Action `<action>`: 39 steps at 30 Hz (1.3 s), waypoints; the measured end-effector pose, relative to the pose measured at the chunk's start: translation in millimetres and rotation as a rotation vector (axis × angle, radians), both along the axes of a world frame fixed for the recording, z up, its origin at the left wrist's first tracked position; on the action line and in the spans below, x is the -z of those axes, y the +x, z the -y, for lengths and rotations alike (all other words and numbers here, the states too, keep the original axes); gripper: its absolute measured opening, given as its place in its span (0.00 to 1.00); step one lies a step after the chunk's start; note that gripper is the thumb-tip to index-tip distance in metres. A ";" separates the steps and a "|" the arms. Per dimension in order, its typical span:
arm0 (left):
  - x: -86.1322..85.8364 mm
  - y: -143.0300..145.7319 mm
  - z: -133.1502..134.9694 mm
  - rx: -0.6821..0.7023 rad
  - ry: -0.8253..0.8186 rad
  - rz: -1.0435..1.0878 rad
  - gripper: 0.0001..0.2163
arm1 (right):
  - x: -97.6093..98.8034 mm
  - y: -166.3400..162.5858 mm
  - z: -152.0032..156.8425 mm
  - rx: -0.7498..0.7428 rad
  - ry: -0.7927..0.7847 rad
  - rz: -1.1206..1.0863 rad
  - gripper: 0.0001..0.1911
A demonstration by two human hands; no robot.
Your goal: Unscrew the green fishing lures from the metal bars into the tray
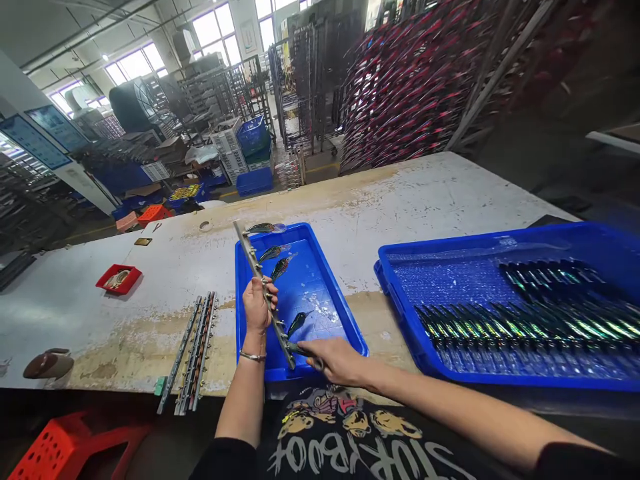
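Observation:
My left hand point(257, 308) is closed round the middle of a long metal bar point(248, 251) fitted with small clips. Several dark, glittery fishing lures point(281, 269) with clear ends stick out from the bar's right side. In my right hand point(339, 361) is a metal hand tool, apparently pliers point(317, 363), its tip against the bar near the lower end. Just above that tip, one lure point(298, 325) juts from the bar. Beneath both hands lies a shallow blue tray point(336, 287); the tool's jaws are partly hidden.
On the right, a larger blue tray point(450, 243) holds rows of shiny dark lures point(505, 330) on bubble wrap. More clip bars point(193, 353) lie left of the small tray. Further left are a red box point(119, 288), a phone point(143, 241), a tape roll point(205, 227) and a brown mug point(49, 365).

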State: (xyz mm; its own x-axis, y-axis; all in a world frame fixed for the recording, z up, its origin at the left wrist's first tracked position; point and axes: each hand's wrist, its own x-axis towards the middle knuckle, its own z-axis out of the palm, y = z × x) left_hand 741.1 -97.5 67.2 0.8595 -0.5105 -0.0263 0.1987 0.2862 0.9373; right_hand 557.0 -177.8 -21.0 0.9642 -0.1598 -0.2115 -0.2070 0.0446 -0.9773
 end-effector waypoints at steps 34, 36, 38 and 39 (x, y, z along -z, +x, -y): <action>9.4 21.2 8.0 0.086 0.027 -0.023 0.30 | 64.8 -64.4 65.7 0.651 -0.431 -0.209 0.26; 9.4 22.7 11.1 0.148 0.044 -0.030 0.30 | 98.3 -83.5 80.5 0.717 -0.584 -0.377 0.23; 9.8 22.4 16.1 0.214 0.069 -0.025 0.29 | 126.9 -95.1 87.9 0.695 -0.652 -0.515 0.20; 10.3 22.0 18.7 0.243 0.085 -0.018 0.29 | 137.2 -97.6 89.6 0.686 -0.656 -0.560 0.19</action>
State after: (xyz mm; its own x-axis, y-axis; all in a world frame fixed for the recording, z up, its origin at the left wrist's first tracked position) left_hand 763.1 -116.2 56.9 0.7107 -0.6975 -0.0922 0.2690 0.1483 0.9517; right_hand 459.4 -267.4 -158.2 0.4217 -0.8659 -0.2691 -0.7581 -0.1740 -0.6285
